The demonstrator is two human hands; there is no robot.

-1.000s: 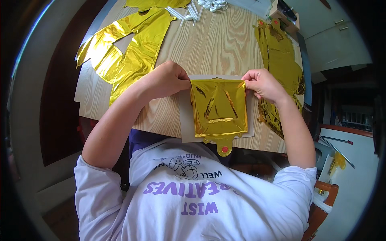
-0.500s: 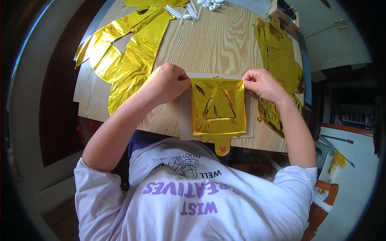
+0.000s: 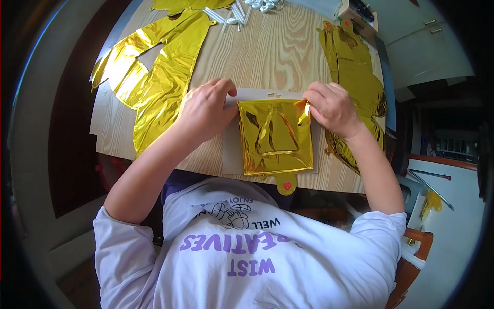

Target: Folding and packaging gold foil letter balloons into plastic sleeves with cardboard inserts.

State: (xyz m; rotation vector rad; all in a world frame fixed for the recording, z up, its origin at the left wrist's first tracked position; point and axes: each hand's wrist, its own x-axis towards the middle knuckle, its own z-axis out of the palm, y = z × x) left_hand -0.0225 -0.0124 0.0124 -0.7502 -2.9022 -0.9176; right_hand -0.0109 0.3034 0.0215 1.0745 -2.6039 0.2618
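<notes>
A folded gold foil balloon lies in a square on a pale card at the table's near edge. Its rounded tab with a red dot hangs past the card's near side. My right hand pinches the balloon's far right corner, where the foil is lifted and creased. Beside the far left corner is my left hand, thumb and forefinger apart, the thumb close to the foil's edge. Whether that thumb touches the foil I cannot tell.
A large flat gold foil balloon spreads over the table's left. Another gold foil balloon lies along the right. White sticks and a bundle of white ribbon are at the back. A wooden box stands back right.
My left hand has let go of the balloon's far left corner and opened. My right hand still grips the right corner, now folded slightly inward. The view has shifted a little.
</notes>
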